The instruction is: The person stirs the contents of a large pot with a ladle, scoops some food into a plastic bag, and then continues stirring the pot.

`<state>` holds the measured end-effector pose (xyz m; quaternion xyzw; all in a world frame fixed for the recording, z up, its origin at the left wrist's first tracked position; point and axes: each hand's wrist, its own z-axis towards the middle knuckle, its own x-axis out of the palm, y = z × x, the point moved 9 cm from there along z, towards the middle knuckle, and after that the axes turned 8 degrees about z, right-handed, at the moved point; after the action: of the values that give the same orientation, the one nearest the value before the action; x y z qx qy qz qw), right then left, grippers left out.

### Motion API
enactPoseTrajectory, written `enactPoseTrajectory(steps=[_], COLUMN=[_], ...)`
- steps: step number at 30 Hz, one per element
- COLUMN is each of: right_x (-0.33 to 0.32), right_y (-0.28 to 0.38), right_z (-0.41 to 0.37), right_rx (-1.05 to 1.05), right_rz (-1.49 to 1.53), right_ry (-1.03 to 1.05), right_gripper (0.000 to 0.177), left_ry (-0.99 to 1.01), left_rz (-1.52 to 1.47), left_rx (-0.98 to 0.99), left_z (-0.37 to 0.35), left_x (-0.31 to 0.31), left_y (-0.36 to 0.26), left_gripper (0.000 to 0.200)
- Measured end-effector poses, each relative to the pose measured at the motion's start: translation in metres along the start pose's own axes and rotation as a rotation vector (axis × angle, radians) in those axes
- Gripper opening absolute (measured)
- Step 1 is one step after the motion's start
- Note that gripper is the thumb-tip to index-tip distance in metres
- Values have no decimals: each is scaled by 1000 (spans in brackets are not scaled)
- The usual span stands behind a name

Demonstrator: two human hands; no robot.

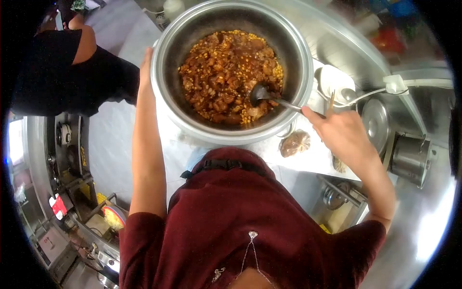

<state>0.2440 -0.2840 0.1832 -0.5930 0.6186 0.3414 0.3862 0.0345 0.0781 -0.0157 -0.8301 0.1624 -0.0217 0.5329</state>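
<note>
A large round metal pot point(160, 103) stands in front of me, holding brown stewed chunks point(216, 72) mixed with small yellow beans or kernels. My right hand point(339, 132) is closed round the handle of a ladle point(284, 102), which crosses the pot's right rim. The ladle's dark bowl dips into the food at the lower right. At the pot's left side, my left hand point(146, 72) grips the outer edge, its fingertips pointing away from me; part of the hand is hidden by the rim.
Right of the pot are a white dish point(337, 82), a bag of brown food point(295, 143), a round metal lid point(375, 123) and a steel pot point(409, 156). A white cable point(370, 95) runs nearby. Another person in black point(72, 72) stands at the left.
</note>
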Motion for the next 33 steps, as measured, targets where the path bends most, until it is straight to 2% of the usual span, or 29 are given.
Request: enactPoseTrajectory(steps=[3,6,7,10,11,14,15,19,22,23,26,27,31,33], right_x=[8,22,18,21,22,11,19,-15,1,10,-10,-13,-31,-15], right_y=[1,-36,-43,-35,-20,6,-5,-7,7,-3,-25,-34,-34,-40], right_z=[20,38,38,50,60,76,83,81,95,100,83,81,93,117], right_rx=[-61,134,146,179,149,0,99,-50,-50,14,8,27,-63,29], right_rz=[110,224,250,416,372,253,371,368,27,10,128,236,224,206], right_ry=[-174,-184,-243,-110,-72,-274,-61,-328,-460,-334,-268,-300,-510,-462], right_gripper=[43,39,38,37,36,37,38,39,37,37,38,35,36,37], left_ry=[-12,-24,-30,-39,-38,-38,-38,-40,-30,-26,-33,-33,-21,-9], left_rz=[28,47,47,52,50,52,55,49,53,52,56,56,56,56], left_rx=[37,63,69,78,82,93,95,99,105,106,111,112,115,117], left_z=[7,12,13,13,14,15,15,13,15,16,16,16,18,19], left_x=[-3,-6,-8,-11,-10,-9,-10,-10,-9,-9,-12,-13,-13,-13], left_y=[0,1,0,1,2,0,1,3,3,3,3,3,6,6], left_gripper=[71,71,71,71,71,71,71,71,71,71,71,71,71,71])
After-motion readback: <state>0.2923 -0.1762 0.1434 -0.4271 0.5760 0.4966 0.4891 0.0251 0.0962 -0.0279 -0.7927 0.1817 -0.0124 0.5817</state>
